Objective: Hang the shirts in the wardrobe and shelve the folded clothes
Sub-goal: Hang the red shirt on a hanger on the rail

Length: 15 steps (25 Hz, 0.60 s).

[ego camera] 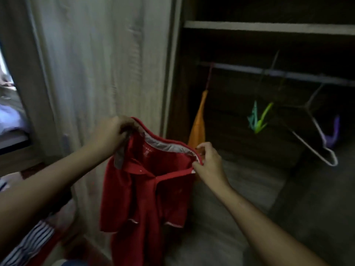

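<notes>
Head view: the left hand (113,131) grips the left end of the collar of the red shirt (146,189), fingers curled over the rim. The right hand (209,162) pinches the collar's right end between thumb and fingertips, so the neck opening is held wide between the two. A grey strip (121,154) drops from under the left hand at 6 o'clock; blur makes it impossible to tell whether it is part of a hanger or of the shirt. The shirt's body and both short sleeves hang free at 6 o'clock from the grips, in front of the wardrobe door (105,64) and outside the open compartment. The step in hand appears to be readying this shirt for hanging. The next move likely calls for a hanger fed through the held-open neck, then a lift to the rail (269,72), which lies at 1 o'clock from the right hand and well apart. An orange cloth (198,121) hangs at 12 o'clock, just beside that hand. A white hanger (315,135) hangs bare at 2 o'clock, with a green hanger (259,120) and a purple hanger (332,135) near it. Striped clothes (28,242) lie at 7 o'clock from the left hand.
</notes>
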Each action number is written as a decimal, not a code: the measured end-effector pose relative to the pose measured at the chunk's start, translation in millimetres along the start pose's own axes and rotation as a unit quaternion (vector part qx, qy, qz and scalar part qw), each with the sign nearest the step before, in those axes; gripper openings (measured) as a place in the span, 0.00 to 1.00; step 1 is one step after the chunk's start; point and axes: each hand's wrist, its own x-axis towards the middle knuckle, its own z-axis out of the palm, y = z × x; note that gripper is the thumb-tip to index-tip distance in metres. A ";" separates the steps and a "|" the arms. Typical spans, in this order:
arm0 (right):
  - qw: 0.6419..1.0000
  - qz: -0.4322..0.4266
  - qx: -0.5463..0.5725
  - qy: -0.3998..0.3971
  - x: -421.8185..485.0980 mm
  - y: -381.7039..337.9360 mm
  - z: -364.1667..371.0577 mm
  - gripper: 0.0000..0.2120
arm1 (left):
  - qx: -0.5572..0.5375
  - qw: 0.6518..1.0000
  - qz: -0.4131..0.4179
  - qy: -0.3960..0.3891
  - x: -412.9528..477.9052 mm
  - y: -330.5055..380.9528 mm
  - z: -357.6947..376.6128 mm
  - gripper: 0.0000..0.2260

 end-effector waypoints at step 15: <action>0.905 -0.021 -0.331 0.267 130.7 21.7 -122.5 0.16 | -0.110 0.980 0.146 -0.079 82.8 70.1 69.9 0.18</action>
